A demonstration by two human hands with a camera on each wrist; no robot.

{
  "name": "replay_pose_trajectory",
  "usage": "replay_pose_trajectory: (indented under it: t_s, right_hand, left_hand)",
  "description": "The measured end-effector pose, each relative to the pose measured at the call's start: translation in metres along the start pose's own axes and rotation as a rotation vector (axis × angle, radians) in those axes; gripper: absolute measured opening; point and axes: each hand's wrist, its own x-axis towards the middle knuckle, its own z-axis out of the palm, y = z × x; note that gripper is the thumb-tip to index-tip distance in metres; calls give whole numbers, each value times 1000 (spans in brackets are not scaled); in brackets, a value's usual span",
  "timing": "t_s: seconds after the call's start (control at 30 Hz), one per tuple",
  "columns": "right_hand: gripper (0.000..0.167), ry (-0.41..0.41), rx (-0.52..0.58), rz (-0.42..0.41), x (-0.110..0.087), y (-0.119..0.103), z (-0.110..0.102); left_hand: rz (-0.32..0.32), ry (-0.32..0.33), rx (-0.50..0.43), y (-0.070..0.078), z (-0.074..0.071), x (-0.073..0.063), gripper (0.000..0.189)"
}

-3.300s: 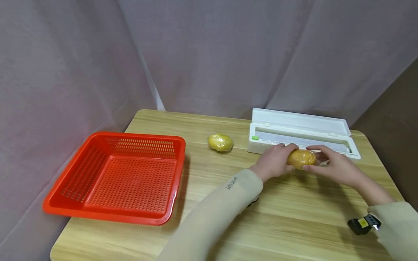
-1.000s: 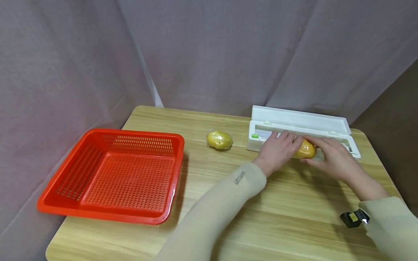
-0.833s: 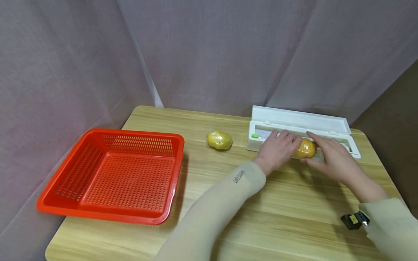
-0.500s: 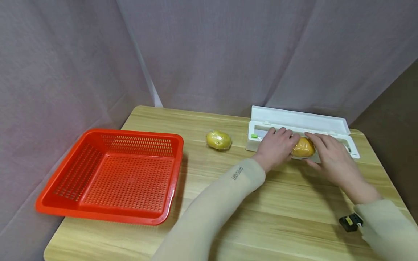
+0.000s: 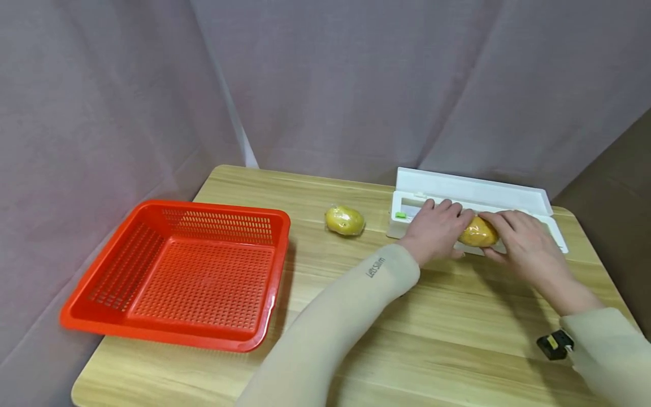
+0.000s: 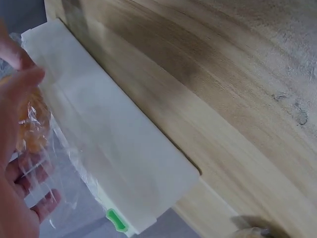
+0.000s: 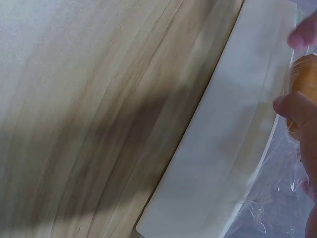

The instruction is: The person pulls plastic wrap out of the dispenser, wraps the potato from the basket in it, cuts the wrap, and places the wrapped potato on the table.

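Note:
A golden potato (image 5: 479, 232) with cling film around it is held between both hands, over the front edge of a white cling film box (image 5: 399, 228). My left hand (image 5: 436, 229) grips its left end; in the left wrist view, clear film (image 6: 64, 198) stretches by the fingers. At the other end, my right hand (image 5: 531, 249) has its thumb against the potato and its fingers over the far side. Loose film (image 7: 277, 193) hangs below this hand in the right wrist view. The box's lid is raised, and a green slide cutter (image 5: 400, 215) sits at its left end.
Left of the box, a second film-wrapped potato (image 5: 344, 220) lies on the wooden table (image 5: 437, 350). A red plastic basket (image 5: 277, 282) with perforated sides stands at the table's left edge. Grey curtain (image 5: 325, 85) hangs behind.
Both hands have carried the potato from in front of the box to over its front edge. The right thumb, held off the potato half a second ago, now touches it.

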Motion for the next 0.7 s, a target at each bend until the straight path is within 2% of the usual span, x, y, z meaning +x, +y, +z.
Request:
replay_pose_trajectory:
  t_s: [0.07,0.13,0.33,0.47,0.53,0.6,0.7]
  right_hand:
    - [87,-7,5,2,1,1,0]
    - [87,-15,6,12,2,2,-1]
    - [87,-32,18,31,6,5,-6]
    - [66,-14,21,1,11,10,-12]
    - [76,6,17,-20,15,13,-15]
    - [96,23,-1,-33,20,17,-18]
    - [102,24,-31,-42,30,22,-24]
  left_hand:
    - [6,-14,22,2,0,0,89]
    - [8,0,49,3,1,0,88]
    - [-5,126,111,3,0,2,56]
    - [0,169,124,-1,-4,8,44]
    - [9,177,128,-4,-9,11,43]
    - [18,188,137,-7,-14,16,42]
    - [22,200,149,-13,-23,22,39]
